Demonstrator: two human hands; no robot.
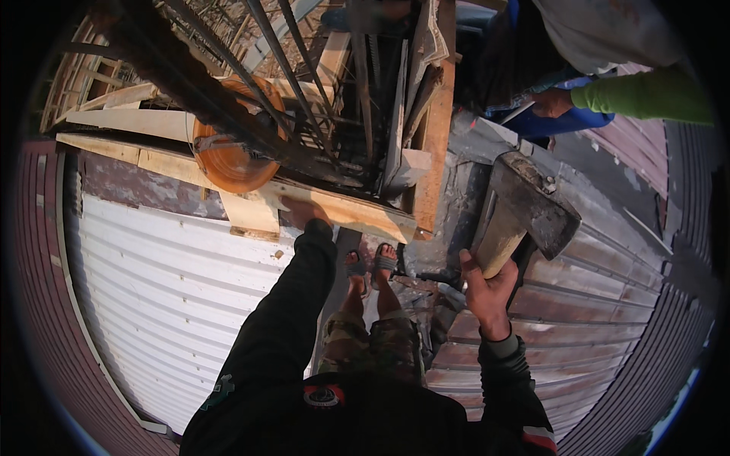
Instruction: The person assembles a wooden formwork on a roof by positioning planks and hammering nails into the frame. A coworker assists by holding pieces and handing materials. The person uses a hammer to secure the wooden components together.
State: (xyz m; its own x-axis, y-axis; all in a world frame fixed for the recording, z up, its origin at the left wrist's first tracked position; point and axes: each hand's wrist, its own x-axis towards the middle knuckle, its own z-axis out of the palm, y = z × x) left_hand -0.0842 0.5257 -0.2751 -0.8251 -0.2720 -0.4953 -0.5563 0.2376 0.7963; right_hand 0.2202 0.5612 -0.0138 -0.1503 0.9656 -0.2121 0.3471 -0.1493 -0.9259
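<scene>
Orange tub (pixel 236 181) beside the rebar (pixel 265 30); I can't make out its contents. Left arm extended forward, left hand (pixel 304 213) at the board (pixel 357 215), finger state unclear. Right hand (pixel 490 292) grips the hatchet (pixel 534 205) right of my feet, handle axis up-right, edge lower right.

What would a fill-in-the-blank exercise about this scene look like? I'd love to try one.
1. The right hand grips the axe by its ____.
2. The left hand touches a board made of ____.
3. The co-worker's sleeve is bright ____.
4. The large round object near the left hand is coloured ____.

Missing words: handle; wood; green; orange.
</scene>
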